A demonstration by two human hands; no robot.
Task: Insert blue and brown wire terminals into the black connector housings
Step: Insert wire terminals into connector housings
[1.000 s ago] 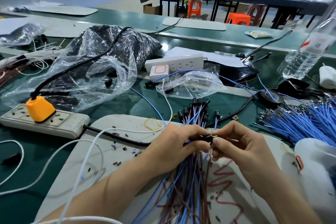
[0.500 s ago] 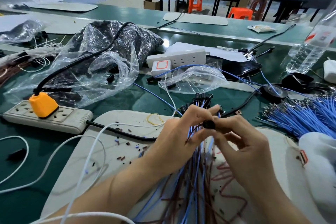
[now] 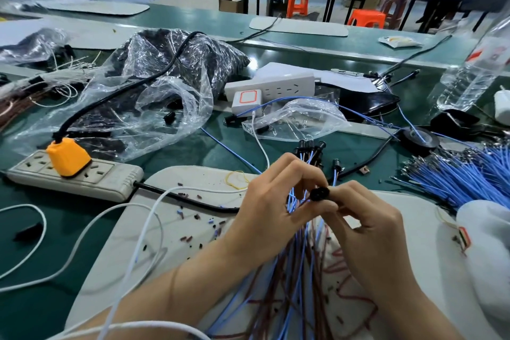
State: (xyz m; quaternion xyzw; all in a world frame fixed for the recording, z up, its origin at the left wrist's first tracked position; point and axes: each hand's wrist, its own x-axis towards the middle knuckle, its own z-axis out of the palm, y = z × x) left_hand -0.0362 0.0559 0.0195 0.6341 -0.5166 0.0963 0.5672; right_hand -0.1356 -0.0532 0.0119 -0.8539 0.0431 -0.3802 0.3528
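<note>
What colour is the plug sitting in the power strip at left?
The plug is orange, with a black cord; the head view shows it best.

the small round black connector housing is mostly covered by the fingertips around it. its openings are too small to make out, and whether a terminal sits inside cannot be told. the right hand pinches it, hiding its near side. the bundle of blue and brown wires vanishes behind the left hand, which grips it, and runs off the bottom edge, as do both forearms. a clear plastic water bottle is blurred and cut by the right edge. a soft white shape at that edge is unidentifiable. dark parts inside the crumpled clear plastic bag are indistinct.
</note>
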